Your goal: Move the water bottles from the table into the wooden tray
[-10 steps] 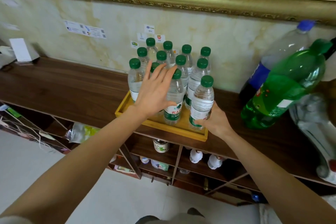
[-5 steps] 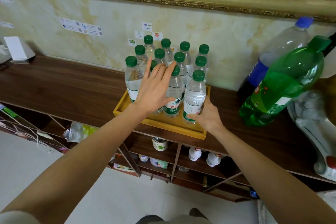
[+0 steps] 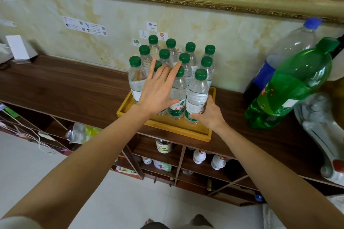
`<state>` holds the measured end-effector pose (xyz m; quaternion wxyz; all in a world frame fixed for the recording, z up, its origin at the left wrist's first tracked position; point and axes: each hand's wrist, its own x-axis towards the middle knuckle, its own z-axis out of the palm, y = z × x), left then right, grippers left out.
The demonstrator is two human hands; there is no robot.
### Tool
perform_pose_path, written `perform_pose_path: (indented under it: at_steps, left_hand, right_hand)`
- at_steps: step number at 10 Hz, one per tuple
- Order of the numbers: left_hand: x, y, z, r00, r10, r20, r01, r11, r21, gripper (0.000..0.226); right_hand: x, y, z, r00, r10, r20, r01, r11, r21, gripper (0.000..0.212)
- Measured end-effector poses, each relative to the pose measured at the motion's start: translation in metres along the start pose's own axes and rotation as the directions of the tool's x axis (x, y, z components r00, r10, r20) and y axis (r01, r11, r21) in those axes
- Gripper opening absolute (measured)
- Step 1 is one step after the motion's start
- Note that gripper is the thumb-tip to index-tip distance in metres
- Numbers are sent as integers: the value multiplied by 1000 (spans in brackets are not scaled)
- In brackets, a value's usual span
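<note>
Your right hand (image 3: 209, 115) is wrapped around the lower body of a clear plastic water bottle with a green screw cap (image 3: 197, 96), thumb across the label and the other fingers hidden behind it, so it is grasping that bottle and nothing else. Your left hand (image 3: 158, 91) is spread flat with fingers apart, holding nothing, its palm against the bottles beside the one you grip; whether it presses them or only hovers close I cannot tell. The gripped bottle stands at the front right of the cluster, inside the shallow yellow wooden tray (image 3: 171, 128) that sits on the dark brown wooden worktop (image 3: 65, 87), and it appears to touch its left neighbour. I judge the step in hand to be seating this last bottle; no small bottle is visible on the worktop outside the tray. To do it well, keep your grip low, let the base settle flat on the tray floor before you loosen your fingers, and use the flat left hand as a fence so the row does not topple. Let go by opening sideways, away from the pack. The bottle's long axis runs upright, cap pointing up and leaning slightly away from you in this wide view, like its neighbours. The large green soda bottle (image 3: 290, 87) at your right stands well apart.
</note>
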<state>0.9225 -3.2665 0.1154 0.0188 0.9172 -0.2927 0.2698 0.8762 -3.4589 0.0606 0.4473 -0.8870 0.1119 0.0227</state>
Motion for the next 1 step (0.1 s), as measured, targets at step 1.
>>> perform_pose_path:
  at_steps: [1]
  left_hand:
    - [-13,3,-7,994,-41,-99,26,988,-151,103]
  right_hand:
    - [-6,-5,-21,1000,-14,27,14,1000,-17,63]
